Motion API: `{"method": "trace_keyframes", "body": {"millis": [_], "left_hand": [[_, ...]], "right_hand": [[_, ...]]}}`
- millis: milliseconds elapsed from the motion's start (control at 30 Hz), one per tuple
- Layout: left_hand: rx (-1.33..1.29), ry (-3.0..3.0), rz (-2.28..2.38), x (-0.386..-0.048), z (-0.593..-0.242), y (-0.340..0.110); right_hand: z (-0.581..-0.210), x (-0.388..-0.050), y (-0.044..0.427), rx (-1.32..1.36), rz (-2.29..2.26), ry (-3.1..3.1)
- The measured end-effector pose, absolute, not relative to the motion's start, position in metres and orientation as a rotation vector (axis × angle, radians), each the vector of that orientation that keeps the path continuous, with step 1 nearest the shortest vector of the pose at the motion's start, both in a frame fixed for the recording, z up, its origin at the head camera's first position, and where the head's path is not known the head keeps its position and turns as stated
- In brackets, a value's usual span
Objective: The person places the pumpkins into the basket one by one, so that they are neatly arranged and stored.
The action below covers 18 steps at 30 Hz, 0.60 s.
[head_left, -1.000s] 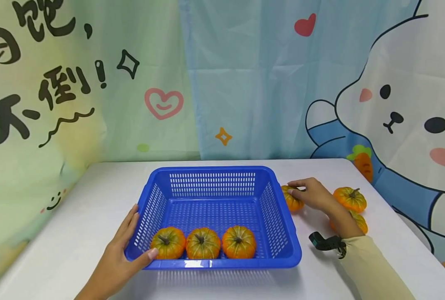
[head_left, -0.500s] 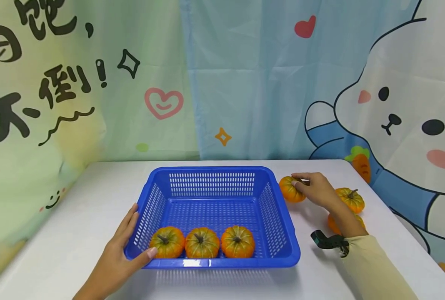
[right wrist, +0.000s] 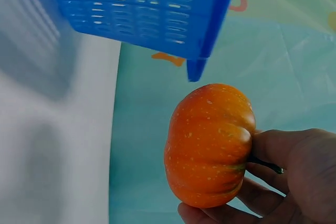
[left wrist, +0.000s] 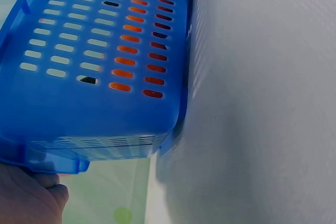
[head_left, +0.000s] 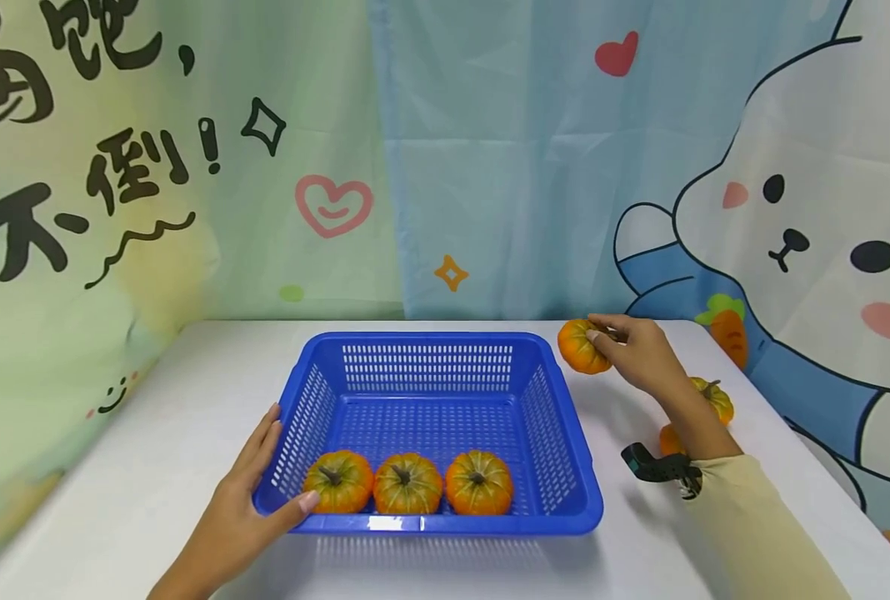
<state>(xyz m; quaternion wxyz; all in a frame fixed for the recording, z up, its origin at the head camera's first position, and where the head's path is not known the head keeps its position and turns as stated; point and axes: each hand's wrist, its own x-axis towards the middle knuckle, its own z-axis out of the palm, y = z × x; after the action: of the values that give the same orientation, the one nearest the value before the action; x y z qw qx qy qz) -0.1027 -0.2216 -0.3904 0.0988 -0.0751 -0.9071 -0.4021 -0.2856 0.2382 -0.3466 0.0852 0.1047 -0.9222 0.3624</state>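
A small orange pumpkin (head_left: 582,347) hangs above the table beyond the right edge of the blue plastic basket (head_left: 482,524). My right hand (head_left: 643,354) holds it by the stem side, thumb and fingers about it; the right wrist view shows the pumpkin (right wrist: 207,148) with its dark stem between the fingers. Along the basket's near side sit three pumpkins in a row: left (head_left: 338,482), middle (head_left: 407,483) and right (head_left: 478,483). The left hand (head_left: 238,500) rests on the basket's near left corner, thumb on the front rim, fingers along the left side.
Two more pumpkins lie right of the basket, one behind (head_left: 713,400) and one partly hidden by the right forearm (head_left: 670,440). A printed curtain (head_left: 490,167) hangs behind the white table (head_left: 212,375). A black wrist camera (head_left: 651,465) is strapped to the right wrist.
My right hand has lifted the pumpkin off the table and moved it up and back beside the basket. The left hand and the basket stay in place.
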Motion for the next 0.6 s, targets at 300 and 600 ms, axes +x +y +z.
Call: {"method": "trace_keyframes", "body": {"millis": [300, 600], "left_hand": [[-0.219, -2.690, -1.172, -0.103, -0.388, -0.221], [-0.216, -2.694, -1.171, -0.103, -0.388, -0.221]], "right_hand": [[-0.323, -0.285, 0.227, 0.397, 1.050, -2.723], [-0.308, -0.285, 0.207, 0.471, 1.011, -2.707]]}}
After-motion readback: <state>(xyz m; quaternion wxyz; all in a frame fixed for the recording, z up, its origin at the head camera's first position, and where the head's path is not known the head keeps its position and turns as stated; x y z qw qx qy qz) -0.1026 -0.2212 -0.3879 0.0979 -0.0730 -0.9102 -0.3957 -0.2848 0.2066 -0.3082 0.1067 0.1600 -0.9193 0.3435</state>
